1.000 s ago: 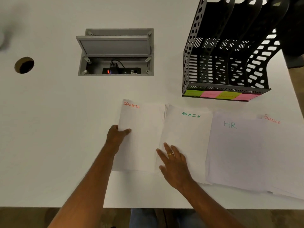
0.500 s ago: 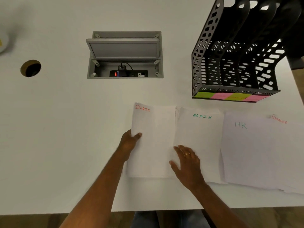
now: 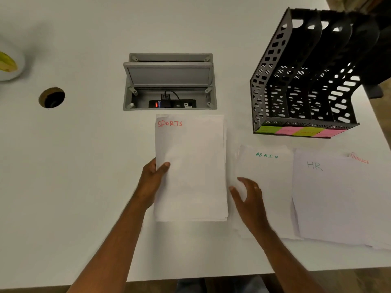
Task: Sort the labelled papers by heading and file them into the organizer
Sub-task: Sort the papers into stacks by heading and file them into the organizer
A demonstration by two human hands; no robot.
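My left hand (image 3: 152, 180) grips the left edge of the SPORTS stack (image 3: 191, 166), thumb on top, and the stack looks raised off the white table (image 3: 84, 166). My right hand (image 3: 248, 199) hovers with spread, relaxed fingers over the left part of the ADMIN stack (image 3: 268, 182), holding nothing. The HR stack (image 3: 330, 199) lies to the right, overlapping a FINANCE stack (image 3: 359, 160) of which only a corner shows. The black slotted organizer (image 3: 300, 81) stands at the back right, with green and pink sticky labels (image 3: 300, 131) along its front.
A grey open cable box (image 3: 169, 81) with a power strip is set into the table just behind the SPORTS stack. A round cable hole (image 3: 51, 97) lies at the left. A white dish with something yellow (image 3: 7, 64) sits at the far left edge.
My left hand has picked up the SPORTS stack and moved it away from the ADMIN stack. My right hand has lifted off the papers and opened.
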